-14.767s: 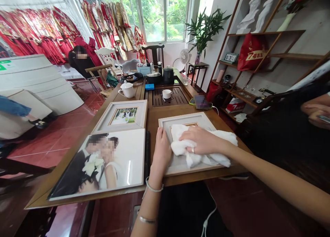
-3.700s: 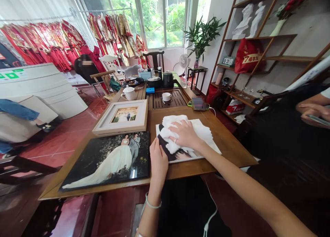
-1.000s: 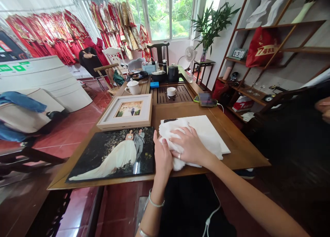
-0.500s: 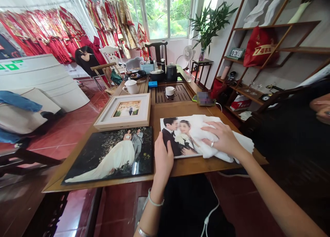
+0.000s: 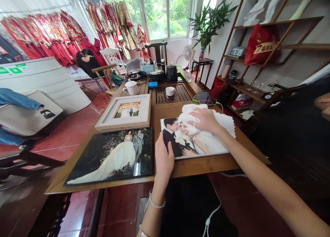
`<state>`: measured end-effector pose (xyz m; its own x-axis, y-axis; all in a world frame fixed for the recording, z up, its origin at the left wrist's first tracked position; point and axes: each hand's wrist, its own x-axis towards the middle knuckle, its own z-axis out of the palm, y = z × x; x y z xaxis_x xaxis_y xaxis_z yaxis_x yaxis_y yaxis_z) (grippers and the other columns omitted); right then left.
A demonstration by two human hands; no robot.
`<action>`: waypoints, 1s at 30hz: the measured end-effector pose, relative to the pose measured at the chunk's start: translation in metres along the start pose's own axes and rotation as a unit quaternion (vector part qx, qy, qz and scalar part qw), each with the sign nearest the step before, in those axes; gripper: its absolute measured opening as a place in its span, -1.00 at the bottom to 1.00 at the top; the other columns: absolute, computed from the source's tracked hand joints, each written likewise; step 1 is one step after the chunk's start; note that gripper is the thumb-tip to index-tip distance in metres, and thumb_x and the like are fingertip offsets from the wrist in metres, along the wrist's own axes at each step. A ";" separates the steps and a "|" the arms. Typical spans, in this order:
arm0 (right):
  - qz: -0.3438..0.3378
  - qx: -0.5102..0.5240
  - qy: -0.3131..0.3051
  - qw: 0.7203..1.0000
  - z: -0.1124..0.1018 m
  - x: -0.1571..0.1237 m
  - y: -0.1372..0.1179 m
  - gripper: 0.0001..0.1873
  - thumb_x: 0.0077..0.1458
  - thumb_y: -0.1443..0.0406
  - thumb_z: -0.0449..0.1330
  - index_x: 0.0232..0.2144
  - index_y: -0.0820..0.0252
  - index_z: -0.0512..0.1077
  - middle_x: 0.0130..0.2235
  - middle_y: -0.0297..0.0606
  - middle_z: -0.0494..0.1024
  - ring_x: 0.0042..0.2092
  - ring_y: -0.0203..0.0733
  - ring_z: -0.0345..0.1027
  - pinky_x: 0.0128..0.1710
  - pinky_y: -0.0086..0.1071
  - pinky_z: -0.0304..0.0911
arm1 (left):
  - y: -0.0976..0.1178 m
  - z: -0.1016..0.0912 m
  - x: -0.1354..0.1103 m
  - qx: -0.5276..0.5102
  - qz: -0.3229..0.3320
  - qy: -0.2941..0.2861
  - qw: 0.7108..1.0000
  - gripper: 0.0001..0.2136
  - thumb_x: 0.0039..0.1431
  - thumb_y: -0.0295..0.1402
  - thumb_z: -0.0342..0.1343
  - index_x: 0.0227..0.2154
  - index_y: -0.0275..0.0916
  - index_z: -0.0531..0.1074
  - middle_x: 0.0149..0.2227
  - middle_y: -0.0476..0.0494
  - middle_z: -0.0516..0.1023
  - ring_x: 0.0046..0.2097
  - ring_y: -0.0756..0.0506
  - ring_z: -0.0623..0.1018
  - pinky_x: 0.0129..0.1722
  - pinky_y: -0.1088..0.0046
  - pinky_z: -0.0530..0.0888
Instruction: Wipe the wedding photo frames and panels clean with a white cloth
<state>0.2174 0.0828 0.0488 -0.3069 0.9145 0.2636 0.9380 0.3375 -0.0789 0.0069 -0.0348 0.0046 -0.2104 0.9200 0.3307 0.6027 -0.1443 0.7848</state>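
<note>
A frameless wedding photo print lies flat on the wooden table in front of me. My right hand presses a white cloth onto the print's far edge, fingers curled over the cloth. My left hand rests on the print's near left corner, fingers flat and together, holding it steady. A larger dark wedding print lies to the left. A framed photo sits beyond it.
A tea tray with a white cup, a white teapot and a black kettle fills the table's far half. A phone lies past the cloth. Shelves stand right, red garments hang left, and another person's hand shows at the right edge.
My right hand has swept the cloth from the print's right side up to its far edge. The left hand has stayed on the near left corner.
</note>
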 end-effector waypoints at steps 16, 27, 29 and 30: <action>-0.166 0.158 0.046 0.972 -0.027 -0.120 -0.001 -0.52 0.04 0.19 0.24 0.05 -0.01 0.40 0.30 -0.10 0.16 0.30 0.14 0.06 0.16 0.05 0.18 | 0.001 0.000 -0.001 -0.020 -0.007 0.005 1.000 -0.57 0.32 -0.33 -0.18 0.20 -0.30 0.25 0.23 -0.37 0.35 0.28 -0.23 0.32 0.29 0.09 0.22; -0.036 0.055 -0.005 0.998 -0.021 -0.055 0.013 -0.42 0.08 0.04 0.17 0.14 0.05 0.34 0.20 -0.10 0.38 0.15 0.18 0.24 0.00 0.02 0.18 | 0.003 0.000 0.007 -0.008 -0.003 -0.001 1.000 -0.58 0.25 -0.43 -0.14 0.15 -0.36 0.29 0.20 -0.43 0.32 0.27 -0.25 0.30 0.30 0.05 0.20; -0.041 0.055 -0.020 0.997 -0.022 -0.041 0.008 -0.42 0.09 0.02 0.15 0.13 0.04 0.35 0.20 -0.12 0.38 0.14 0.17 0.24 -0.02 0.00 0.18 | 0.003 0.001 0.013 -0.009 -0.003 -0.004 1.000 -0.58 0.19 -0.48 -0.11 0.12 -0.36 0.32 0.14 -0.42 0.35 0.24 -0.26 0.33 0.29 0.05 0.21; -0.043 0.055 -0.023 0.997 -0.022 -0.034 0.006 -0.42 0.09 0.01 0.15 0.14 0.03 0.34 0.20 -0.13 0.37 0.14 0.17 0.23 -0.02 -0.01 0.17 | 0.003 0.002 0.016 -0.008 -0.001 -0.005 1.000 -0.57 0.16 -0.50 -0.09 0.10 -0.36 0.33 0.13 -0.42 0.35 0.24 -0.26 0.32 0.29 0.05 0.20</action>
<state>0.2369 0.0484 0.0608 -0.3948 0.8898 0.2290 0.8855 0.4349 -0.1636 0.0068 -0.0197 0.0114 -0.2039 0.9236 0.3246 0.5904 -0.1485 0.7933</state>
